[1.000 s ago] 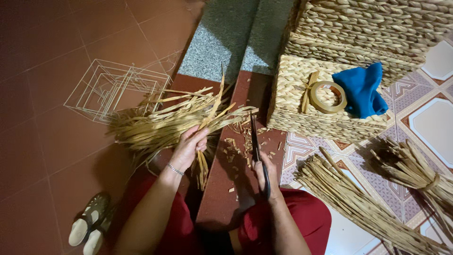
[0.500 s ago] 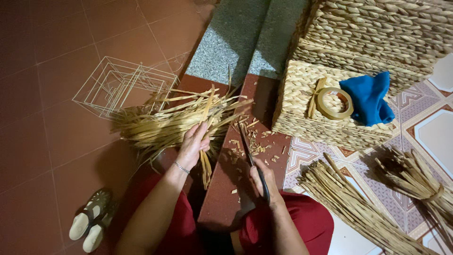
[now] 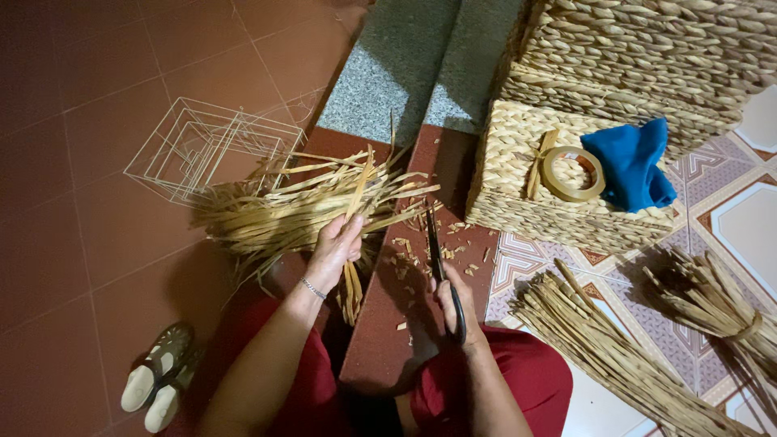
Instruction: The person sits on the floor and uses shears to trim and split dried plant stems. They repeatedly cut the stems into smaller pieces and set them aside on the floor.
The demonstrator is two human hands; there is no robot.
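- Head view: the left hand (image 3: pixel 336 247) closed round a few dried straw strips (image 3: pixel 353 243), pinching them upright over the red step (image 3: pixel 421 324), seemingly to keep the ends over it for trimming.
- The right hand (image 3: pixel 453 303) gripped black scissors (image 3: pixel 437 259), blades pointing away along the step, where cut scraps (image 3: pixel 421 243) lay.
- Left of the step sat the loose straw pile (image 3: pixel 275 214) and wire frames (image 3: pixel 202 150); right of it, a woven basket (image 3: pixel 518 178) bearing a tape roll (image 3: pixel 573 174) and blue cloth (image 3: pixel 630 166).
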